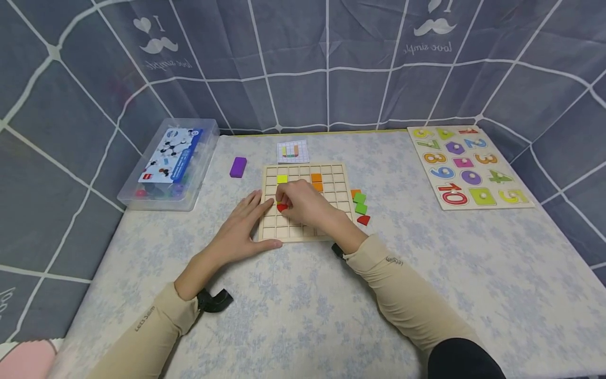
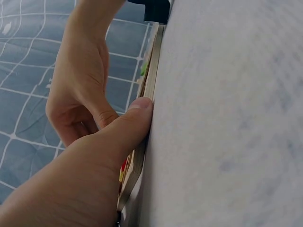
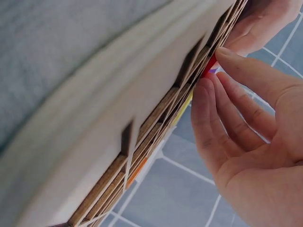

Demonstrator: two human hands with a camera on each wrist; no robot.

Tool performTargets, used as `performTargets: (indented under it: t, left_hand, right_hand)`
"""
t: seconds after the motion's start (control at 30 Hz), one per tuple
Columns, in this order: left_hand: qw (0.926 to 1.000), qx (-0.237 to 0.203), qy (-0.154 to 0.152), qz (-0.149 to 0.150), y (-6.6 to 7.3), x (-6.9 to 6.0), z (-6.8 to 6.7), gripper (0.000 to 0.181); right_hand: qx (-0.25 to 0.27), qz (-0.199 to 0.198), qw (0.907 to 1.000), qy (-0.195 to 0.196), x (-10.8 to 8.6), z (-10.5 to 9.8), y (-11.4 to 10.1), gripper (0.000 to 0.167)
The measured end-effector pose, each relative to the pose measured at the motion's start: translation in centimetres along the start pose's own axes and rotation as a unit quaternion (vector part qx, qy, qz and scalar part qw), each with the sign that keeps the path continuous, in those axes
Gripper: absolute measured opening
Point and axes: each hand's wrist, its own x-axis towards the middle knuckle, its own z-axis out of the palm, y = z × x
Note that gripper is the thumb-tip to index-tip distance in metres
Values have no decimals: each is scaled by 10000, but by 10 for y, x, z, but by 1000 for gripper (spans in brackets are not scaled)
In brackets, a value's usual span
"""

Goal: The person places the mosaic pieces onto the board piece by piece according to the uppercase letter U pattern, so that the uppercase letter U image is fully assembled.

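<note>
One red piece (image 1: 282, 208) sits at the fingertips of the right grip (image 1: 309, 204).

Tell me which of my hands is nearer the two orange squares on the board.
Right. Your right hand is over the board, just on the near side of the orange squares; your left hand is farther off, at the board's left edge.
</note>
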Motion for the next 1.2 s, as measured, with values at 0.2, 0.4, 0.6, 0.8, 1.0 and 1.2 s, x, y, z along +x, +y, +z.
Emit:
performTargets:
  t: [0.2,0.4,0.6,0.8,1.0,1.2]
  left_hand:
    - [10000,-5,-19,50,0,2,2,104]
    - [10000,16,-33,42,0,2,4,104]
    - [10000,2,-17,38,2,3,4,105]
    - [10000,29,-47,30,2,2,2,106]
    - [9999,26,-83,-56,-1,0,0,106]
    - [9999,27,-111,-55,-2,0,0,105]
  right_hand:
    - [62,71,9999,99,-2,1,5,18]
    - [270,64,9996,58,-10,-12,15,16]
    - [647,385,9966,330,-35,-54,46,21]
    - [613,876,9927,556,-71,-83,95,20]
    - [623,1204,9890,591,-87,-89,128,26]
    - [845,1423,9857,310,-88,-83,141,34]
